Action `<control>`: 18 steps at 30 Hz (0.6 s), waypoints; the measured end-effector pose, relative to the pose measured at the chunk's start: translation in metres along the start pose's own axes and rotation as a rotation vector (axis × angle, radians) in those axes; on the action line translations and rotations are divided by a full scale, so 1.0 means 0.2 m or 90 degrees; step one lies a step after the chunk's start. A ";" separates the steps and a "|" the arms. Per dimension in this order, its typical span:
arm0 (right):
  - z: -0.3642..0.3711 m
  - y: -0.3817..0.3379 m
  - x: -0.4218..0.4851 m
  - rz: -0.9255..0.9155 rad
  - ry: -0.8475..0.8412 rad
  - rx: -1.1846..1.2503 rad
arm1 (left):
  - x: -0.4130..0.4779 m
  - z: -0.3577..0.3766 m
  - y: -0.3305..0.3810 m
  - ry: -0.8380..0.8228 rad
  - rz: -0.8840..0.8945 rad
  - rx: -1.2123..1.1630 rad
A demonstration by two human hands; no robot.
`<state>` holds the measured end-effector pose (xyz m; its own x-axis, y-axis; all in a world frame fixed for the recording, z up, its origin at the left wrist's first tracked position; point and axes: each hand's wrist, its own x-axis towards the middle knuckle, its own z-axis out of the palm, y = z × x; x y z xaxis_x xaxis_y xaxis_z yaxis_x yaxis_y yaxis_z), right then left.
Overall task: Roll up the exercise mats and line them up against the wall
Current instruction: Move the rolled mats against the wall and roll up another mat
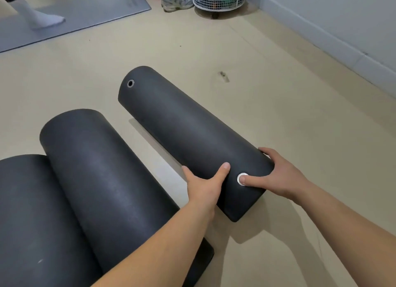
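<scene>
So, head view: both hands grip the near end of a rolled black mat (pixel 184 124) — left hand (pixel 205 186) wrapped round its side, right hand (pixel 280 175) curled over the end, thumb on an eyelet (pixel 239 177). It lies on the floor well short of the wall (pixel 342 19); two more rolled mats (pixel 96 169) lie touching, farther from the wall. Roughly midway, I'd judge — three rolled, none at the wall, a grey mat (pixel 90 10) lies flat.
</scene>
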<state>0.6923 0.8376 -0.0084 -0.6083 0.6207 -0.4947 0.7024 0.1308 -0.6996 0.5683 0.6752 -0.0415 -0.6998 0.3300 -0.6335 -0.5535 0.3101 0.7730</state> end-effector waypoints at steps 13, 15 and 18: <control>0.31 0.58 -0.79 0.307 0.075 0.507 | -0.27 0.50 0.03 -0.310 0.307 0.852; 0.33 0.60 -0.89 0.306 0.018 0.410 | -0.34 0.56 -0.01 -0.378 0.469 0.986; 0.10 0.57 -0.92 0.254 -0.109 0.146 | -0.41 0.62 -0.04 -0.480 0.678 1.106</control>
<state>0.8769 0.7227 -0.0075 -0.3746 0.4487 -0.8113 0.8051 -0.2765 -0.5247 0.6852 0.7557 0.0005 0.1182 0.9364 -0.3303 0.9734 -0.0435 0.2251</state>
